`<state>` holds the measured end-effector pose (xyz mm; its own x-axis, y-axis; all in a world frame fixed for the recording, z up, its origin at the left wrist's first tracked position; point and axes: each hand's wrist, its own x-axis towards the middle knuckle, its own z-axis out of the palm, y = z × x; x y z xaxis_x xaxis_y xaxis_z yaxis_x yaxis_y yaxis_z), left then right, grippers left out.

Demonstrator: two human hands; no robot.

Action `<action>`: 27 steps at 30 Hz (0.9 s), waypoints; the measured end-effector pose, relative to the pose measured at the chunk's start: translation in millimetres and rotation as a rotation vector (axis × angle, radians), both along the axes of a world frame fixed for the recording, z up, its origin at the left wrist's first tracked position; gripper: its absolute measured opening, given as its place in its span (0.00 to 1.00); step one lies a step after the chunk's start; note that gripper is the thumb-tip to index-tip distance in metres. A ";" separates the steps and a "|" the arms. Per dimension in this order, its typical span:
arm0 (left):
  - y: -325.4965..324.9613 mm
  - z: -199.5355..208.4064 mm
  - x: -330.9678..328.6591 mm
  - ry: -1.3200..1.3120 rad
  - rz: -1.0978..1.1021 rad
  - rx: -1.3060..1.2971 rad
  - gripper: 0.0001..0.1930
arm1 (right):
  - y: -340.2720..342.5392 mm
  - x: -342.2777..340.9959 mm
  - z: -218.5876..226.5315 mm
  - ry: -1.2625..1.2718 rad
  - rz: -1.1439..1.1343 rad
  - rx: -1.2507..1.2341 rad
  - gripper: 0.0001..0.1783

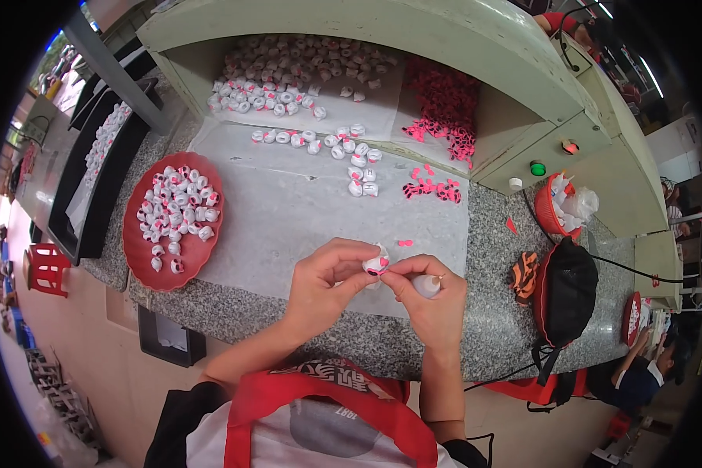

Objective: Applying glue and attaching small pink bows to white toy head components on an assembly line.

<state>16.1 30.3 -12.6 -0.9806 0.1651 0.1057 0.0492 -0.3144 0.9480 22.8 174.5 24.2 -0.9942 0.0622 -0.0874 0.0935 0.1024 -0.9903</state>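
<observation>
My left hand (pixel 325 282) is closed on a small white figurine piece (pixel 376 262) with pink and black marks, held above the paper sheet. My right hand (pixel 435 310) pinches the same piece from the other side with thumb and fingertip. A small white bottle (pixel 427 285) is tucked in the curled fingers of my right hand. Just beyond my hands a single pink part (pixel 405 242) lies on the white paper sheet (pixel 265 207). Farther off are a cluster of pink and black parts (pixel 433 189) and a short line of white pieces (pixel 357 160).
At the left stands a red scalloped tray (pixel 132 248) filled with similar pieces. A pale green cabinet (pixel 351 19) spans the back, its shelf heaped with white pieces and pink parts (pixel 444 101). At the right are a red basket (pixel 550 222) and a black bag (pixel 573 292). Another person (pixel 639 374) sits farther right.
</observation>
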 end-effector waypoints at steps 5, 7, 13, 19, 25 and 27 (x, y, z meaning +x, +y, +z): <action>-7.1 7.2 -0.5 -0.101 -0.114 0.079 0.16 | 0.8 7.1 -0.6 0.075 -0.074 0.131 0.08; -8.9 5.8 -1.6 -0.104 -0.136 0.102 0.15 | -2.1 7.2 -0.7 0.054 -0.065 0.037 0.08; -2.1 5.6 1.9 -0.091 -0.128 0.108 0.13 | -0.2 7.2 -3.5 0.026 0.007 -0.030 0.11; -3.1 3.9 1.7 0.014 -0.057 0.041 0.12 | 2.1 -0.7 -15.0 0.145 0.036 0.015 0.10; -2.5 2.2 4.8 -0.176 -0.055 0.115 0.12 | -3.5 0.5 -13.7 0.153 0.036 0.048 0.09; 0.5 3.0 6.0 -0.141 -0.022 0.096 0.11 | -3.5 0.8 -13.3 0.159 0.028 0.069 0.09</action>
<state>22.1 30.7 -9.6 -0.9832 0.1819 -0.0161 -0.0896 -0.4035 0.9106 23.6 171.0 10.9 -0.9966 0.0346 0.0747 -0.0678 0.1705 -0.9830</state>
